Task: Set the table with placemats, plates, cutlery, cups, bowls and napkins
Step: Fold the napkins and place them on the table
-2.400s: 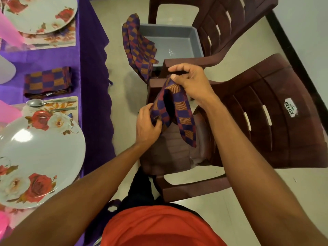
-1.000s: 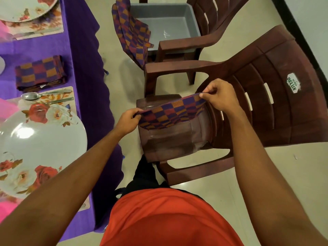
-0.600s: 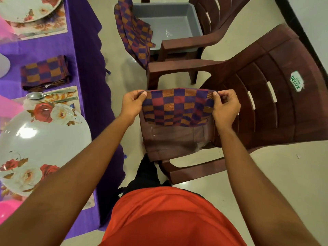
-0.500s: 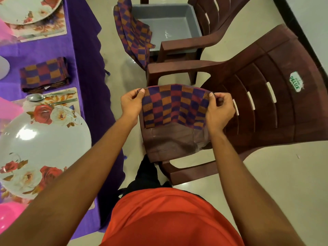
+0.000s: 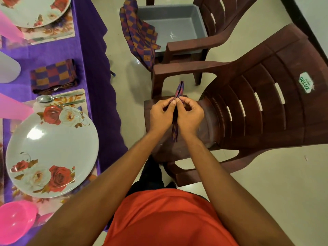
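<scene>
Both hands, left (image 5: 160,116) and right (image 5: 190,115), are meeting palm to palm over the chair (image 5: 248,110) seat, fingertips pinching the folded napkin (image 5: 178,90), its edge pointing to 12 o'clock.

Left hand (image 5: 160,116) and right hand (image 5: 191,115) pinch side by side (forearms outstretched).

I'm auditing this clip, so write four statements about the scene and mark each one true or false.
1. The left hand and the right hand both pinch the held napkin above the chair seat. True.
2. The grey tub holds plates. False: no plates show in it, and a draped napkin hangs over its rim.
3. A folded napkin lies on the purple tablecloth. True.
4. The spoon lies on the near plate. False: it lies on the placemat beside the plate.
</scene>
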`<state>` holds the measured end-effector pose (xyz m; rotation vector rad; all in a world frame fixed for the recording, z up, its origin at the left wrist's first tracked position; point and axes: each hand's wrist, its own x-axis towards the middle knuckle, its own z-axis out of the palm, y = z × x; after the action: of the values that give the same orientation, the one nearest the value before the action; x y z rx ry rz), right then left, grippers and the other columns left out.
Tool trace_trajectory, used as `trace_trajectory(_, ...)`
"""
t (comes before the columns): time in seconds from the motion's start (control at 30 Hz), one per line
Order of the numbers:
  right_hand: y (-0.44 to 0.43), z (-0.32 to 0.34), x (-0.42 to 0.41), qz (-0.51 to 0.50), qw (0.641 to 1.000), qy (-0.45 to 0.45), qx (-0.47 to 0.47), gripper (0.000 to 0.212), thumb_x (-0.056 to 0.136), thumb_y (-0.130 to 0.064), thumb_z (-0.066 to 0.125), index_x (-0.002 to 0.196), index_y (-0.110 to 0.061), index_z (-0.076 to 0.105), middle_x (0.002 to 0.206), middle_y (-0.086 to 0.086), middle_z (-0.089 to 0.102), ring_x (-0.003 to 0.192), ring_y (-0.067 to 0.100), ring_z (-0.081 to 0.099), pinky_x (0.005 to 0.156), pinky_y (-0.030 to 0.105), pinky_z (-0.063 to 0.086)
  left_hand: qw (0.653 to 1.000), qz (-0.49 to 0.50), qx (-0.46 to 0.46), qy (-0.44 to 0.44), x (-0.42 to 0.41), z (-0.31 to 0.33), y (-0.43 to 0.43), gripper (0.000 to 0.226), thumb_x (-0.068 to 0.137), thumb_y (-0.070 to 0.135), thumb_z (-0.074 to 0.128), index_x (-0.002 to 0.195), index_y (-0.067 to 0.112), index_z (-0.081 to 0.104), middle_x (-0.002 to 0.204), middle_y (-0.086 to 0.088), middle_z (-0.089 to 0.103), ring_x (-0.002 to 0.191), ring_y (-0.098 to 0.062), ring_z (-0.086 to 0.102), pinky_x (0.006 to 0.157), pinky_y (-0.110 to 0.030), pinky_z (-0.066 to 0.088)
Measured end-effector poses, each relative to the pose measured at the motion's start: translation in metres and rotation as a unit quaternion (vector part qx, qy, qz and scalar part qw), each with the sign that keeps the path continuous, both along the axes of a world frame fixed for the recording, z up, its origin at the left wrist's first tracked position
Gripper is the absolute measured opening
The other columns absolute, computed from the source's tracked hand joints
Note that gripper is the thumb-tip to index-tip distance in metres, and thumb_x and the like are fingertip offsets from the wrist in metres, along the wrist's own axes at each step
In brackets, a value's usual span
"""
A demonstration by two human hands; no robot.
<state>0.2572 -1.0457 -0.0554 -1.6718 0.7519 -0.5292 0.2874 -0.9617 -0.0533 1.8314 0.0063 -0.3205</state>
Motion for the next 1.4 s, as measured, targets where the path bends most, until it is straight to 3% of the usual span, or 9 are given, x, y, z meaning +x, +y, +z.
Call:
trace_trajectory(0.27,0.015,0.009,0.003,0.011,0.989,-0.012,0.149,0.017,0.092,-0.012,0.070,0.107,-0.007,0.077,0.100,0.007,0.076,0.096,0.017,0.073,0.085,0.033,0.060,0.992,0.042,-0.082,0.084,0.002,0.004,0.007,0.031,0.095,0.033,0.059,0.118,0.018,0.073,0.110,-0.002,0.075,0.105,-0.018,0.070,0.094,-0.047,0.056)
trace_trajectory(0.5,0.026,0.008,0.001,0.153,0.975,-0.008,0.163,0.037,0.097,-0.006,0.057,0.134,-0.009,0.062,0.141,0.007,0.058,0.131,0.017,0.055,0.110,0.038,0.047,0.972,0.088,-0.179,0.122,0.002,0.020,0.013,0.028,0.102,0.014,0.053,0.124,0.003,0.067,0.116,-0.014,0.072,0.110,-0.023,0.068,0.098,-0.040,0.055)
trace_trajectory(0.6,0.029,0.009,-0.008,0.225,0.968,0.004,0.116,0.053,0.098,0.003,0.050,0.149,-0.013,0.046,0.154,0.005,0.046,0.140,0.011,0.044,0.112,0.021,0.039,0.976,0.077,-0.174,0.107,0.002,0.028,0.017,0.023,0.103,0.019,0.052,0.107,0.010,0.073,0.100,-0.013,0.073,0.095,-0.022,0.070,0.087,-0.029,0.056)
trace_trajectory(0.77,0.024,0.006,-0.010,0.202,0.979,0.011,0.015,0.058,0.097,0.005,0.049,0.151,-0.017,0.043,0.141,0.007,0.058,0.129,0.012,0.056,0.106,0.024,0.047,0.997,0.001,-0.072,0.026,0.007,0.034,0.021,0.034,0.099,0.029,0.059,0.076,0.008,0.071,0.070,-0.005,0.064,0.066,-0.016,0.058,0.067,-0.034,0.048)
trace_trajectory(0.9,-0.001,0.007,0.004,0.155,0.979,0.061,0.117,0.031,0.102,-0.006,0.050,0.131,-0.012,0.061,0.119,0.003,0.071,0.111,0.016,0.067,0.097,0.038,0.054,1.000,0.029,0.007,0.001,0.014,0.027,0.038,0.031,0.094,0.029,0.066,0.124,0.025,0.065,0.113,0.007,0.067,0.105,-0.004,0.063,0.092,-0.027,0.053)
trace_trajectory(1.07,-0.035,0.031,0.012,0.184,0.936,0.050,0.296,0.025,0.102,-0.003,0.051,0.116,-0.019,0.064,0.100,-0.002,0.076,0.092,0.016,0.073,0.079,0.032,0.061,0.984,0.054,-0.062,0.158,0.024,0.006,0.066,0.068,0.092,0.014,0.067,0.151,0.024,0.034,0.144,0.002,0.049,0.125,-0.009,0.049,0.088,-0.017,0.041)
trace_trajectory(1.17,-0.050,0.040,0.017,0.225,0.923,0.049,0.309,0.024,0.101,-0.004,0.053,0.120,-0.014,0.064,0.105,0.003,0.076,0.095,0.020,0.073,0.083,0.036,0.060,0.973,-0.070,-0.094,0.196,0.022,0.010,0.058,0.038,0.096,0.008,0.058,0.134,0.013,0.056,0.126,-0.002,0.065,0.111,-0.007,0.061,0.090,-0.020,0.045)
trace_trajectory(1.27,-0.061,0.041,0.024,0.191,0.921,0.075,0.332,0.030,0.101,-0.009,0.055,0.131,-0.012,0.060,0.108,0.006,0.074,0.091,0.020,0.073,0.071,0.034,0.061,0.971,-0.042,-0.122,0.200,0.022,0.009,0.049,0.024,0.098,0.010,0.059,0.120,0.012,0.066,0.119,-0.005,0.071,0.111,-0.020,0.067,0.097,-0.036,0.053)
trace_trajectory(1.4,-0.069,0.031,0.019,0.135,0.925,0.115,0.335,0.060,0.099,-0.021,0.063,0.152,-0.027,0.035,0.121,0.002,0.068,0.098,0.018,0.073,0.072,0.036,0.060,0.968,0.031,-0.098,0.228,0.021,0.004,0.046,0.019,0.097,0.018,0.063,0.115,0.014,0.068,0.108,-0.005,0.075,0.101,-0.022,0.072,0.085,-0.040,0.059)
